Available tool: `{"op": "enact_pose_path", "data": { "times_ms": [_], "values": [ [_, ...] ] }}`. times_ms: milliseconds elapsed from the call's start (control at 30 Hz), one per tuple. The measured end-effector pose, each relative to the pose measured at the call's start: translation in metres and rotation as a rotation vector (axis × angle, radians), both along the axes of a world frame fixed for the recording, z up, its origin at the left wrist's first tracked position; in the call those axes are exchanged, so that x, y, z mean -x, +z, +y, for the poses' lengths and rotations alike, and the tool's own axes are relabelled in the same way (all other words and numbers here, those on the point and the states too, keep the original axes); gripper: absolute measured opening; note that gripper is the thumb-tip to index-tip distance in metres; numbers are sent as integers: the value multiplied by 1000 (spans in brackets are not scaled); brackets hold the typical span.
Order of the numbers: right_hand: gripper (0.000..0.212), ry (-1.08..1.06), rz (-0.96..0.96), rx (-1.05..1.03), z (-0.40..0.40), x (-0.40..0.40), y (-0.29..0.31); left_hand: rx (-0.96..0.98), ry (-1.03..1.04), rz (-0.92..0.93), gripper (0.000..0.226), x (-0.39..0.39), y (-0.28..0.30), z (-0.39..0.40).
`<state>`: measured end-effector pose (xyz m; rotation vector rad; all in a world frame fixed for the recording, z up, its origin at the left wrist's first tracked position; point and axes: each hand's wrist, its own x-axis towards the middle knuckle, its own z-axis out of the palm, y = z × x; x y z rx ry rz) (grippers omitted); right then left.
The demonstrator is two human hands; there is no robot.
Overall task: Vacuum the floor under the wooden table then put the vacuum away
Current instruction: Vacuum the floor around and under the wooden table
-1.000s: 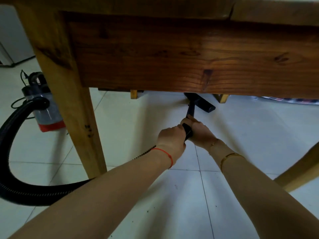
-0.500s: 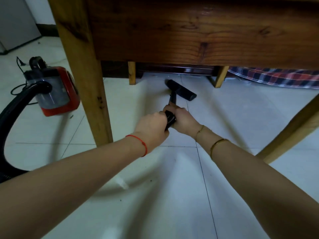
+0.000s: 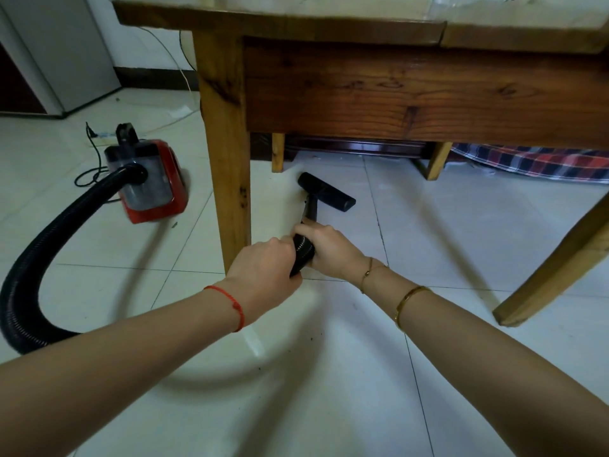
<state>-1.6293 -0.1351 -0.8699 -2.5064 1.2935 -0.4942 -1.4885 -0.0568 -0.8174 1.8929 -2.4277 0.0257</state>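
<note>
- Pulled back since a moment ago: nozzle (image 3: 326, 191) now nearer the table's front edge, so the sweep under the wooden table (image 3: 412, 94) looks partly done.
- Both gripping the black hose end (image 3: 302, 252): left hand (image 3: 263, 268) and right hand (image 3: 329, 249), fingers curled round it.
- At 10 o'clock: red vacuum (image 3: 151, 179), not yet put away.
- In the way: table leg (image 3: 227, 150) just left of the hands; specks of dirt (image 3: 311, 339) on the near tiles.

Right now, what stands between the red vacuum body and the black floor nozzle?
In the head view, the wooden table's near leg stands between the vacuum body and the nozzle; otherwise bare tile.
</note>
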Motion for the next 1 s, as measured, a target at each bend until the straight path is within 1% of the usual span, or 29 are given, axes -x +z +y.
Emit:
{"op": "enact_pose_path", "data": {
  "times_ms": [300, 433, 533, 600, 733, 833, 1000],
  "values": [
    [29, -52, 126, -36, -41, 0, -2, -16, 80, -17, 25, 10, -13, -37],
    [19, -112, 159, -86, -74, 12, -8, -13, 99, 9, 23, 28, -18, -67],
    [14, -143, 166, -71, -99, 25, -12, 19, 90, -18, 27, 44, -23, -91],
    [17, -152, 164, -66, -113, 37, -14, 43, 86, -47, 28, 56, -28, -107],
    [24, -177, 180, -89, -138, 61, -18, 9, 81, -32, 29, 81, -36, -137],
    [24, -221, 189, -100, -148, 81, -24, 6, 58, -1, 30, 99, -42, -152],
    [25, -305, 220, -48, -150, 110, -28, 48, -11, 16, 30, 123, -44, -160]
  ]
}}
